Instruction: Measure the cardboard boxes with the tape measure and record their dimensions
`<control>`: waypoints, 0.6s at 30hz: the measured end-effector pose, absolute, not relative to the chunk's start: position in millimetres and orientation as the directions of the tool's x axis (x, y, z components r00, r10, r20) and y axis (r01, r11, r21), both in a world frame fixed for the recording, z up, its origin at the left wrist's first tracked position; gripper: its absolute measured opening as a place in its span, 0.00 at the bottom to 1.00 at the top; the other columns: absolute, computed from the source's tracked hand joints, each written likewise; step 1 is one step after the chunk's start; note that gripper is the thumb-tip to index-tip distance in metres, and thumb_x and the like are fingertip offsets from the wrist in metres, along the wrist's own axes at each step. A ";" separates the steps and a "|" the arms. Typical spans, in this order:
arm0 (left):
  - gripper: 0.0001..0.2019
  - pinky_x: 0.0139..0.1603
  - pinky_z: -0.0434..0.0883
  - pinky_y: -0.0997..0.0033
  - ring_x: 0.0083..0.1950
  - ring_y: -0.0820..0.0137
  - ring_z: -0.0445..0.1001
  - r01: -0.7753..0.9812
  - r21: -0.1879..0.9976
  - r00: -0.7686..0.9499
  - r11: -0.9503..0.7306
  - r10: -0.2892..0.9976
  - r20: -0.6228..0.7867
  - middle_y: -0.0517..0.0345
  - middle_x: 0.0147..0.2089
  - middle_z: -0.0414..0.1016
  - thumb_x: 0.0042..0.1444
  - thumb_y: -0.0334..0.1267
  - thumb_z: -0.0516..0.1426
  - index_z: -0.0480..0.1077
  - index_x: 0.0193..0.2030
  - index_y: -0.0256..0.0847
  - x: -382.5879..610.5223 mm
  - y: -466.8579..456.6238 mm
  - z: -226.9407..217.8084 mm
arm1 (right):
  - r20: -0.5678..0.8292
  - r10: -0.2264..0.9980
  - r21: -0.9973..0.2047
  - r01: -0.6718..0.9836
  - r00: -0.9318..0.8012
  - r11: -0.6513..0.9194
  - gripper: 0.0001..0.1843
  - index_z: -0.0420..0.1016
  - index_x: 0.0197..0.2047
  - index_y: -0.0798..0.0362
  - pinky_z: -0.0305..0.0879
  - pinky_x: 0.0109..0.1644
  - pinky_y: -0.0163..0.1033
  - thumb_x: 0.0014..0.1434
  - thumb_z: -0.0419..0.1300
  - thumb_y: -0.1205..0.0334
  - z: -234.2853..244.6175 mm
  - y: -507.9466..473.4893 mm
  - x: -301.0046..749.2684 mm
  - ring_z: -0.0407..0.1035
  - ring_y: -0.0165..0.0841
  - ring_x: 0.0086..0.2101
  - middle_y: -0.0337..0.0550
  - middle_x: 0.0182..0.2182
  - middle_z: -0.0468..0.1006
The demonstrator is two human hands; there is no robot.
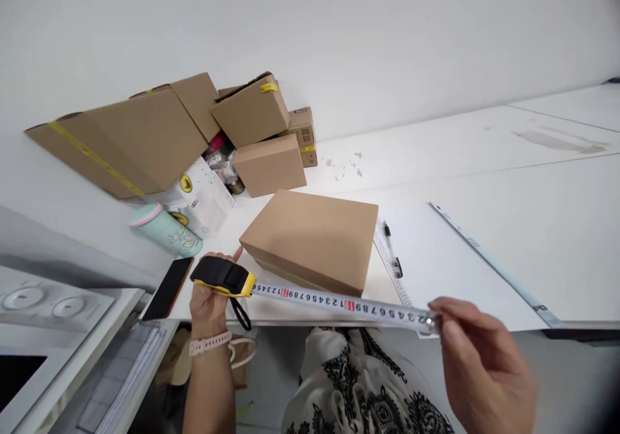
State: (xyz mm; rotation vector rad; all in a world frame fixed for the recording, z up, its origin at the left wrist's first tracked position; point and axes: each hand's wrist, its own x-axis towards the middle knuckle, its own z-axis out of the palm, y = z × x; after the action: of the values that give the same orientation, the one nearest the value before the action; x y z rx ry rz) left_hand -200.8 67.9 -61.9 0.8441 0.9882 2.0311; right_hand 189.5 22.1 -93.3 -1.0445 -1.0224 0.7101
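A black and yellow tape measure (223,275) is held in my left hand (207,303), its wrist strap dangling below. The printed blade (314,297) is drawn out to the right, in front of the near side of a closed brown cardboard box (314,234). My right hand (479,350) pinches the metal hook at the blade's end, beyond the box's right corner. Whether the blade touches the box I cannot tell. To the right of the box lies a spiral notebook (450,259) with a pen (392,248) on its open page.
Several cardboard boxes (270,163) are stacked against the wall at the back left. A mint tumbler (167,228) leans by a white carton (206,195). A dark phone (168,287) lies at the table's left edge. A white appliance (48,330) stands at far left.
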 end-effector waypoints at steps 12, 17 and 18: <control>0.25 0.44 0.80 0.58 0.41 0.60 0.81 -0.529 0.741 -0.617 -0.412 0.787 -0.003 0.54 0.41 0.83 0.36 0.46 0.73 0.77 0.43 0.41 -207.4 93.8 -107.4 | 0.134 0.990 -0.987 0.081 -0.037 0.136 0.37 0.55 0.72 0.23 0.72 0.60 0.65 0.62 0.61 0.47 -138.5 37.0 148.6 0.58 0.51 0.68 0.36 0.72 0.58; 0.14 0.43 0.80 0.68 0.40 0.66 0.82 -0.507 0.756 -0.654 -0.415 0.756 -0.023 0.56 0.42 0.84 0.50 0.41 0.67 0.78 0.44 0.41 -188.5 77.3 -74.7 | 0.369 0.926 -0.884 0.277 -0.078 0.376 0.38 0.52 0.73 0.24 0.72 0.59 0.66 0.63 0.60 0.53 -103.1 36.5 146.5 0.51 0.52 0.71 0.37 0.73 0.55; 0.13 0.45 0.80 0.68 0.42 0.66 0.82 -0.494 0.761 -0.661 -0.420 0.751 -0.014 0.55 0.44 0.84 0.54 0.41 0.65 0.78 0.45 0.41 -182.3 74.0 -61.4 | 0.432 0.901 -0.854 0.301 -0.044 0.424 0.38 0.55 0.72 0.23 0.75 0.56 0.65 0.62 0.61 0.54 -91.3 39.3 148.6 0.54 0.53 0.69 0.39 0.71 0.58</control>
State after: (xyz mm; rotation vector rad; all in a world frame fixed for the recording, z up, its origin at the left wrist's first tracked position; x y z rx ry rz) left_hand -182.3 74.0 -61.4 0.4272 0.9841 2.1126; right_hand 148.6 39.3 -91.3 -1.0861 -1.5877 0.6878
